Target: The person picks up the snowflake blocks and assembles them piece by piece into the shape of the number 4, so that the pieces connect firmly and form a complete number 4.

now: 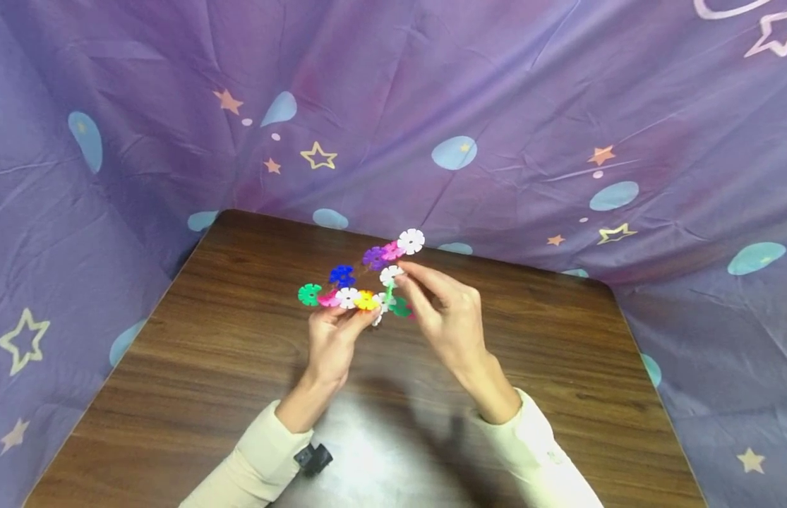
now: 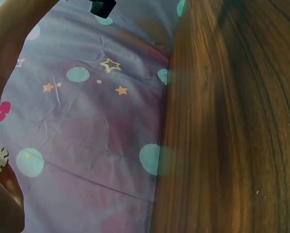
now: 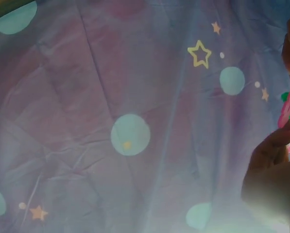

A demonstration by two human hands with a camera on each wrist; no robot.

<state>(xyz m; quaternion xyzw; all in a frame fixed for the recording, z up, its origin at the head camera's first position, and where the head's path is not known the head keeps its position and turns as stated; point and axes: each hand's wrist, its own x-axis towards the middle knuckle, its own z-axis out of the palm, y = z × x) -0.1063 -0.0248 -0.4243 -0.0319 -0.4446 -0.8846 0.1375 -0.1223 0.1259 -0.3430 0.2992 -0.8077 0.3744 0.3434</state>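
Note:
Several colourful notched plastic discs, flower-shaped, are joined into one piece above the table. My left hand (image 1: pixel 329 346) pinches this piece from below, near the yellow disc (image 1: pixel 366 300) and a white disc (image 1: pixel 346 298). Thumb and forefinger of my right hand (image 1: pixel 455 321) pinch at another white disc (image 1: pixel 390 276), just above a light-green disc (image 1: pixel 389 291) seen edge-on. A blue disc (image 1: pixel 342 276) and a green disc (image 1: pixel 309 295) stick out at left; purple (image 1: pixel 375 258), pink and white ones reach up and right. Both wrist views catch only some discs at the edge, including a pink disc (image 2: pixel 3 110).
A brown wood-grain table (image 1: pixel 209 339) lies under the hands. Purple cloth (image 1: pixel 380 106) with stars and spots hangs behind and at both sides. A small black device (image 1: pixel 313 458) is attached at the left sleeve cuff.

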